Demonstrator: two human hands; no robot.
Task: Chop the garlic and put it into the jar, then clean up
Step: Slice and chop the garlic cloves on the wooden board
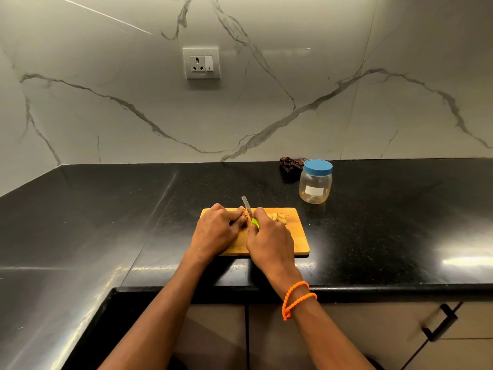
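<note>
Garlic seemingly in curled left grip

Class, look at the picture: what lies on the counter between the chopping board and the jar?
Nothing: in the head view, bare black counter separates the chopping board from the jar.

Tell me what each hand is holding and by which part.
The right hand grips the knife by its green handle. The left hand holds the garlic down on the cutting board, fingers curled over it.
</note>
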